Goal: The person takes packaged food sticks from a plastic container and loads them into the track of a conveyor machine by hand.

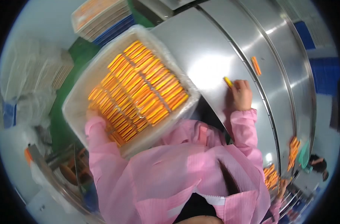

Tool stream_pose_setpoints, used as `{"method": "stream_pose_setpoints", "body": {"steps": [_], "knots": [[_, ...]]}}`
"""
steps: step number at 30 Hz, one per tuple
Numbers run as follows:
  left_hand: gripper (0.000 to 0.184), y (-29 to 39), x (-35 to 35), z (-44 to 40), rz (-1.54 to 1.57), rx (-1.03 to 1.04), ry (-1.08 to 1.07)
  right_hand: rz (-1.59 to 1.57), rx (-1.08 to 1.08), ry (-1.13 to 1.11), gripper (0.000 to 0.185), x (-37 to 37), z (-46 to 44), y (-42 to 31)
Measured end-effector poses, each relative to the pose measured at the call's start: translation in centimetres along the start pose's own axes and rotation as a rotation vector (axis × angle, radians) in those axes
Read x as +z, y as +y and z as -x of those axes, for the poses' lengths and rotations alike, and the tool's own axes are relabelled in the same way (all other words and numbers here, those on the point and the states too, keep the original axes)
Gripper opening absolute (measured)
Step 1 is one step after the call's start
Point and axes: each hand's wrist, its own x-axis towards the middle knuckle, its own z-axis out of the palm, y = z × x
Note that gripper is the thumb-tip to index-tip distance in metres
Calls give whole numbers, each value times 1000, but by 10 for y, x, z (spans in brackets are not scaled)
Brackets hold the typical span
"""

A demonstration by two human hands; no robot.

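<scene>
Right hand (242,94), fingers curled nearly closed, pinches a yellow stick (228,81) over the metal table (185,37) — left hand (91,112) is inside the lined tub (75,106), against rows of orange-and-yellow sticks (130,80), its grip too hidden to tell.

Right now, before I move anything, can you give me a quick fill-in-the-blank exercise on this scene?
The right hand holds a ____ piece.
The left hand is inside the bin; its sleeve is ____.
The bin holds ____ pieces than the right hand does.
The floor beside the bin is ____.

Missing words: yellow; pink; more; green.
</scene>
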Motion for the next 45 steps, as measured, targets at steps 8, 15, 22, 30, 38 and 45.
{"method": "stream_pose_setpoints", "body": {"steps": [8,15,22,30,38,45], "knots": [[14,19,-145,52,1125,-70,-15,3,-24,11,16,-14,0,-1],[24,166,-221,189,1553,456,-540,66,-246,16,11,-13,-7,10],[25,288,-215,291,1507,628,-1445,-244,-52,139,20,-40,12,-7],[18,324,-195,339,1478,684,-1600,-1160,224,-142,28,-59,66,-36],[16,331,-181,348,1431,600,-1611,-945,284,24,22,-57,76,-45],[22,366,-185,311,1003,813,-1619,-935,328,136,15,-36,70,-8]]}}
